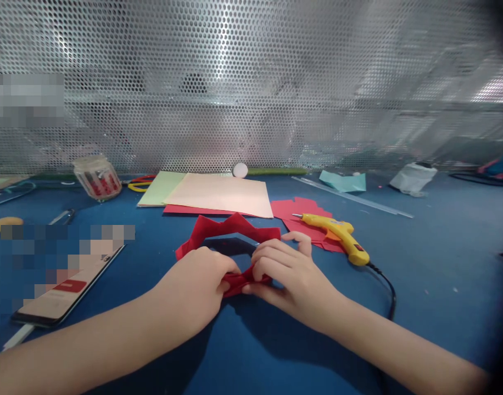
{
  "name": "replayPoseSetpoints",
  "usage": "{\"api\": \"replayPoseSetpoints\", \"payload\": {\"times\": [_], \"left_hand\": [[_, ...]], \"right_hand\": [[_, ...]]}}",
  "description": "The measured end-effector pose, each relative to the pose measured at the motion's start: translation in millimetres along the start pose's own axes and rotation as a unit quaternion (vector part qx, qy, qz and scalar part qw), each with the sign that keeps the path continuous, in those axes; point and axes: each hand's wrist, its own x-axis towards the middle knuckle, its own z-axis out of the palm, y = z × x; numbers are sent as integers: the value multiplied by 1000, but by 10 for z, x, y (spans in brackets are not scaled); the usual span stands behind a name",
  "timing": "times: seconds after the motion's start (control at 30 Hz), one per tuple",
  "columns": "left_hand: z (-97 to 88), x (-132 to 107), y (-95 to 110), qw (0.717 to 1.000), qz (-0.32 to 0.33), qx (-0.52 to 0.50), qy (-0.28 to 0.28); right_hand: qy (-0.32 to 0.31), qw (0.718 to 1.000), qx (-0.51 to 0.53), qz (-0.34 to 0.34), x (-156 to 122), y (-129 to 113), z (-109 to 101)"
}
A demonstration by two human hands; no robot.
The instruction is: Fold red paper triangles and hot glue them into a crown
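Note:
A folded red paper ring (235,225) with a zigzag edge stands over the blue table (251,356) in the middle of the view. My left hand (202,285) pinches its near side between thumb and fingers. Just to the right, my right hand (292,274) grips the same near part, thumb below and fingers above, with the index finger raised. The two grips are close together, and part of the ring is hidden behind my hands. Beyond my right hand lies a yellow glue gun (334,227), resting on red paper pieces (303,208).
Coloured paper sheets (227,192) lie behind the ring. Leftward are a phone (70,285) with a cable, a cutter (62,218) and a glass jar (97,178). Clear glue sticks (354,196) and a crumpled white bag (414,178) are at the back right. A perforated metal panel (251,82) closes the back.

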Motion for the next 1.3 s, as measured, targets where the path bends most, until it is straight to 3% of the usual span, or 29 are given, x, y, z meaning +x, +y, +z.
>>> {"api": "replayPoseSetpoints", "payload": {"times": [0.47,0.7,0.83,0.93,1.0,1.13,1.23,1.3], "left_hand": [[-46,-4,-3,1000,1,-6,-17],[40,-10,0,999,-10,15,-28],[134,12,-38,999,-9,30,-15],[162,22,-61,1000,-4,29,-7],[146,20,-62,999,-3,32,-6],[65,12,-48,999,-6,34,-8],[33,9,-40,1000,12,13,-21],[37,6,-39,999,27,1,-28]], "right_hand": [[17,1000,-17,13,-26,-25,58],[27,999,-18,8,-31,-23,70],[32,999,-15,-5,-31,-78,88],[31,998,-11,-54,33,-31,-9],[52,996,-30,-64,95,165,-184],[125,970,-154,139,66,1043,-685],[130,923,-218,289,-249,1802,-942],[106,892,-237,369,-547,2168,-999]]}}
